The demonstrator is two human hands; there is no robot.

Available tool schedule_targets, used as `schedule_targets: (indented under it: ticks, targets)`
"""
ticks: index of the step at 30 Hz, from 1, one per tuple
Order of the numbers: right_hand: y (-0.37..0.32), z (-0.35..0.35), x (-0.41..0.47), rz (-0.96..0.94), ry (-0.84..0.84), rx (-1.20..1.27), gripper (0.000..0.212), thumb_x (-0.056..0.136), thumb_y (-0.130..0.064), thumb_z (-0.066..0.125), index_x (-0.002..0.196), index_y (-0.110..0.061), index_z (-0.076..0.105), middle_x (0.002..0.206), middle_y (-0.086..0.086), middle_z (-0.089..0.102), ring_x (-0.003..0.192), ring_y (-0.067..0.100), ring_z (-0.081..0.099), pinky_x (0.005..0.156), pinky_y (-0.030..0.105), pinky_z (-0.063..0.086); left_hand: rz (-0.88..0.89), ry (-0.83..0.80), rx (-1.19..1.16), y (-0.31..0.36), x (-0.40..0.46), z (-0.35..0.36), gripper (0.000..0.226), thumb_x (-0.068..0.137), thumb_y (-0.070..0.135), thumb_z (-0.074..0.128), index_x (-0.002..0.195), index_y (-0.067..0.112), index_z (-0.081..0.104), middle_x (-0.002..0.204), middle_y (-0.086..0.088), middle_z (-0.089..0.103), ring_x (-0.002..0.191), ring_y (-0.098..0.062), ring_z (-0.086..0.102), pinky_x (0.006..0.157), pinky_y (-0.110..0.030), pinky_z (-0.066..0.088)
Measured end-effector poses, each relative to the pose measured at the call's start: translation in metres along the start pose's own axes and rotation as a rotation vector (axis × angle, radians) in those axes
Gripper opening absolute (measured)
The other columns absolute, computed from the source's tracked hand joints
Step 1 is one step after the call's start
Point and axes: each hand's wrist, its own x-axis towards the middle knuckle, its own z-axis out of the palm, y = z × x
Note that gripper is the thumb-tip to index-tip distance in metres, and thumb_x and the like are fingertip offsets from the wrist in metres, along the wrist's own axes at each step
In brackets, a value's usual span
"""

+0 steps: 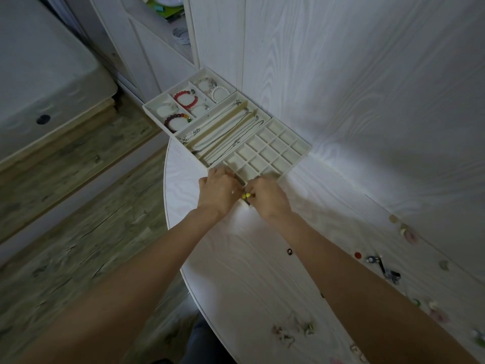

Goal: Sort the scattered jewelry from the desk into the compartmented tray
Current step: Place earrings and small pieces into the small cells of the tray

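Both hands meet at the near edge of the cream grid tray (301, 147), whose small square cells look bare. Between them is a small yellow piece of jewelry (246, 196); my left hand (219, 191) and my right hand (266, 195) both pinch at it with curled fingers. What else the fingers hold is hidden. Beyond, a long-slot tray (258, 111) holds chains, and a third tray (157, 101) holds bead bracelets, one red (185, 99), one white (220, 93), one dark (175, 122).
Loose earrings and small pieces lie scattered on the white desk at the right and near edges: a black round piece (289, 251), a red stud (357, 255), a dark cluster (388, 270), a pale cluster (294, 329). A white wall panel stands behind the trays. Floor lies left.
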Motion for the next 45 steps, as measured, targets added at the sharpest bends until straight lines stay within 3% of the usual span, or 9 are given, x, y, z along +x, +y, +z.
schedule_targets:
  ticks: [3,6,9,13,18,24,30,39,45]
  targets:
    - [0.008,-0.007,-0.001,0.046,0.016,0.139,0.028,0.089,-0.002,0.055,0.112,-0.013,0.067,0.105,0.008,0.068,0.096,0.023,0.064,0.082,0.038,0.054,0.069,0.009,-0.046,-0.01,-0.008,-0.003,0.028,0.091,0.015,0.054,0.109,0.03,0.069,0.131,0.001,0.047,0.121,-0.022,0.036,0.097,-0.032,0.027]
    - [0.012,-0.008,-0.003,0.026,0.042,0.119,0.016,0.089,-0.005,0.06,0.097,-0.011,0.072,0.096,0.007,0.07,0.088,0.021,0.066,0.078,0.039,0.055,0.105,0.015,-0.017,-0.019,-0.014,-0.003,0.036,0.09,0.008,0.05,0.114,0.031,0.066,0.135,0.0,0.045,0.12,-0.023,0.037,0.096,-0.032,0.028]
    - [0.008,-0.005,-0.006,-0.011,0.027,0.031,0.013,0.089,-0.011,0.061,0.093,-0.015,0.072,0.092,0.002,0.067,0.084,0.02,0.064,0.072,0.036,0.055,0.13,0.009,-0.003,-0.017,-0.014,-0.002,0.032,0.092,0.014,0.052,0.116,0.031,0.065,0.135,0.001,0.044,0.123,-0.022,0.035,0.097,-0.032,0.026]
    - [0.0,-0.007,-0.002,-0.001,-0.002,-0.122,0.018,0.088,-0.004,0.057,0.097,-0.014,0.069,0.097,0.005,0.063,0.085,0.023,0.063,0.071,0.034,0.054,0.144,0.024,0.049,-0.006,-0.008,0.003,0.025,0.089,0.029,0.06,0.113,0.03,0.066,0.131,0.006,0.046,0.125,-0.017,0.032,0.097,-0.032,0.026]
    - [-0.006,-0.013,0.001,0.005,-0.067,-0.183,0.017,0.086,-0.002,0.056,0.093,-0.014,0.067,0.091,0.005,0.064,0.08,0.022,0.063,0.067,0.032,0.052,0.0,0.013,0.087,0.006,0.005,0.005,0.018,0.086,0.034,0.063,0.098,0.024,0.072,0.126,0.002,0.051,0.122,-0.021,0.037,0.096,-0.038,0.03]
    - [-0.006,-0.018,0.003,0.002,-0.091,-0.229,0.019,0.086,-0.002,0.055,0.091,-0.015,0.067,0.092,0.004,0.065,0.082,0.023,0.063,0.069,0.031,0.052,-0.077,0.033,0.064,0.01,0.009,0.008,0.018,0.085,0.033,0.063,0.096,0.022,0.072,0.121,0.0,0.052,0.12,-0.022,0.038,0.092,-0.037,0.03]
    - [-0.005,-0.016,-0.005,-0.041,-0.044,-0.227,0.014,0.092,-0.021,0.058,0.103,-0.016,0.066,0.098,0.006,0.066,0.091,0.024,0.063,0.073,0.033,0.052,-0.083,0.06,0.022,0.005,0.007,0.008,0.024,0.084,0.037,0.066,0.101,0.021,0.072,0.123,0.001,0.051,0.123,-0.019,0.037,0.095,-0.037,0.03]
    - [-0.007,-0.022,-0.007,-0.111,-0.053,-0.354,0.026,0.089,0.002,0.049,0.107,-0.012,0.061,0.098,0.01,0.063,0.084,0.026,0.061,0.061,0.031,0.041,-0.088,0.041,0.014,0.008,0.007,0.004,0.02,0.086,0.031,0.064,0.101,0.02,0.072,0.124,-0.002,0.051,0.123,-0.021,0.038,0.097,-0.038,0.03]
    - [-0.011,-0.021,-0.004,-0.085,-0.118,-0.342,0.019,0.091,0.0,0.049,0.1,-0.009,0.063,0.092,0.009,0.059,0.085,0.026,0.061,0.065,0.032,0.044,-0.093,0.035,0.002,0.008,0.007,0.003,0.018,0.084,0.032,0.066,0.097,0.021,0.072,0.123,-0.002,0.053,0.121,-0.021,0.039,0.097,-0.037,0.03]
